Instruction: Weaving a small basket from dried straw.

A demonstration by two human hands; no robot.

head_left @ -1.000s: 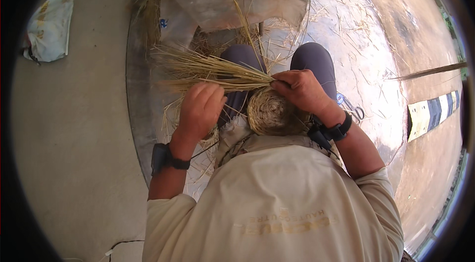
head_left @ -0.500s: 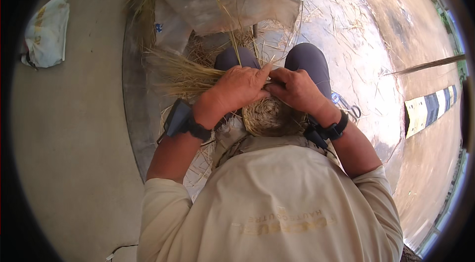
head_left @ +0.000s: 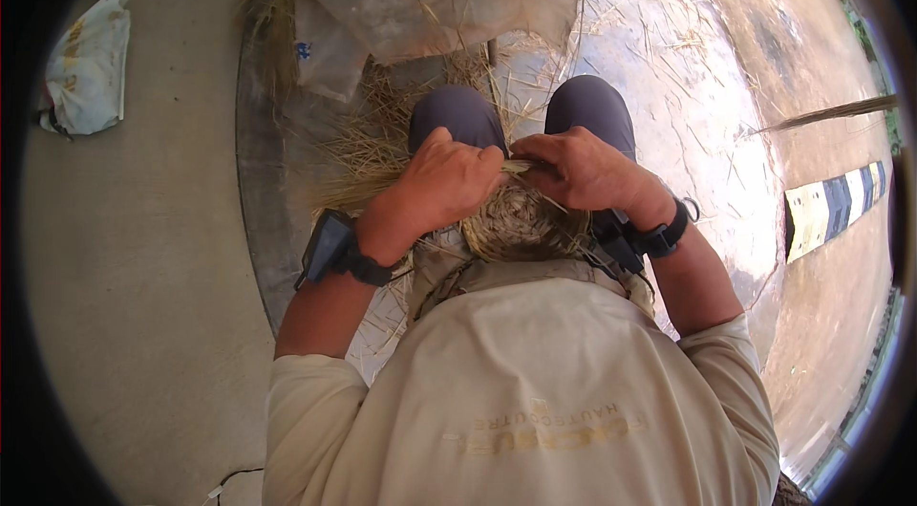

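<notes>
Locate the coiled straw basket (head_left: 516, 224) below both hands and against the front of the shirt (head_left: 535, 344), with the coiled face turned upward. Note the left hand (head_left: 457, 176): curled nearly into a fist, back upward, apparently pinching a short straw strand (head_left: 517, 165). Note the right hand (head_left: 585, 170): bent inward, with thumb and fingers pressed together on the same strand, just above the far rim of the basket. Observe only a narrow gap between the two hands. Cannot tell the firmness of either pinch, nor the path of the strand beneath the fingers.

Outward of the left hand, find a spread of long straw (head_left: 358, 189), partly hidden by the left arm (head_left: 330, 310). Cannot tell any link to the strand in hand.

CAUTION: treat the following as possible faults, by judgement only.

- Slipping of the strand: likely from a weak pinch or an uneven pull between hands.
- Splitting or snapping: likely from sharp bending of dry stems.
- Gapping of the coils: likely from uneven tension along the rim.
- Tilting of the basket: likely from lack of a free hand for steadying.
- Snagging: likely from contact between the wrist device (head_left: 328, 246) and the long straw, or from loose stalks (head_left: 382, 129) near the knees (head_left: 589, 107).
</notes>
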